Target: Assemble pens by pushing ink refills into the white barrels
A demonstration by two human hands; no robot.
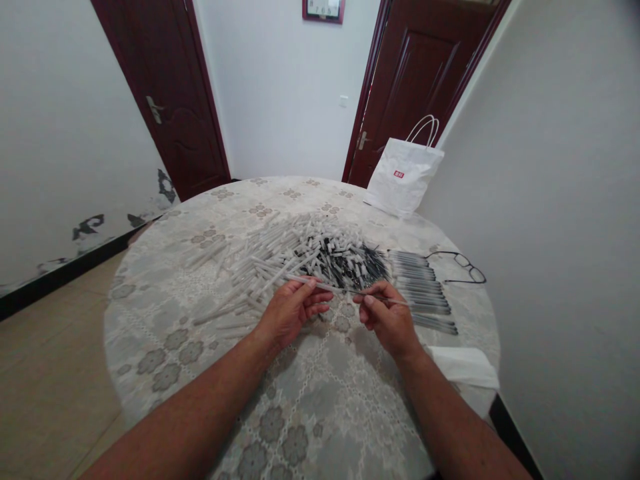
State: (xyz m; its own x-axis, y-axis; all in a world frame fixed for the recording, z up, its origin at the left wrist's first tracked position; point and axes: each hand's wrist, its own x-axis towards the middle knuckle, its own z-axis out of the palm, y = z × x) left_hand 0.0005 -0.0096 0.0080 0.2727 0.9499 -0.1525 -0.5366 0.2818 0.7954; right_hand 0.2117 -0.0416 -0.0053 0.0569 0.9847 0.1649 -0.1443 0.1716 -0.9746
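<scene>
My left hand (pixel 293 308) is closed on a translucent white pen barrel (pixel 325 287), held level above the table's middle. Between the fingertips of my right hand (pixel 389 315) is a thin pen refill (pixel 398 302), its dark tip pointing left at the barrel's end. Whether that tip is inside the barrel is too small to make out. Just beyond both hands lies a heap of loose white barrels (pixel 265 267), short white pieces (pixel 345 237) and dark refills (pixel 373 260). To the right of my right hand, several grey pens (pixel 420 283) with dark ends lie side by side in a row.
The round table (pixel 280 427) has a flower-patterned cover. A white paper bag (pixel 404 177) stands at its back right. Eyeglasses (pixel 470 270) lie by the right edge, and a folded white tissue (pixel 463 367) sits beside my right forearm. Walls and two doors surround the table.
</scene>
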